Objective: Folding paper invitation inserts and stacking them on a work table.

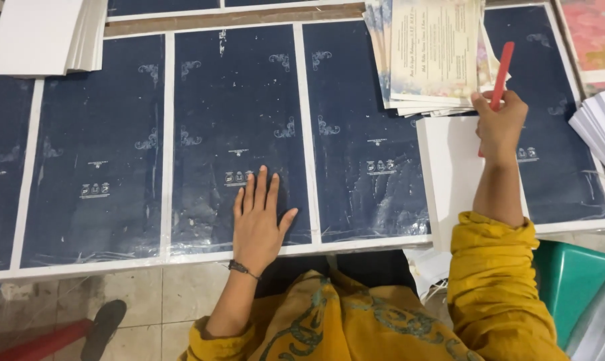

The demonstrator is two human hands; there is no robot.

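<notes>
Dark-blue sheets: glossy navy rectangular printed sheets with pale corner ornaments lie side by side across the worktop, white gaps between them; the middle one is under my left fingers.
Left hand: my left hand lies flat, palm down, on the lower part of that middle navy sheet, fingers spread a little and stretched away from me, thumb out to the right, gripping nothing.
Wrist: a thin dark bracelet sits just behind that hand, above a mustard-yellow patterned sleeve.
Right hand: my right hand is raised, fingers curled tight around a slim red plastic stick, which points up and away from my knuckles, tilted slightly right.
White card: a plain white rectangular card lies flat right below and to the left of my right fingers, covering part of a navy sheet.
Printed stack: a fanned pile of pale floral printed cards rests just beyond and left of the red stick's tip.
White pile, far left: a stack of blank white boards sits well away, past my left fingers.
White pile, right: more white sheets lie fanned beside my right fingers, to the right.
Below: a green plastic bin stands near my right elbow; tiled floor shows under the worktop edge.
</notes>
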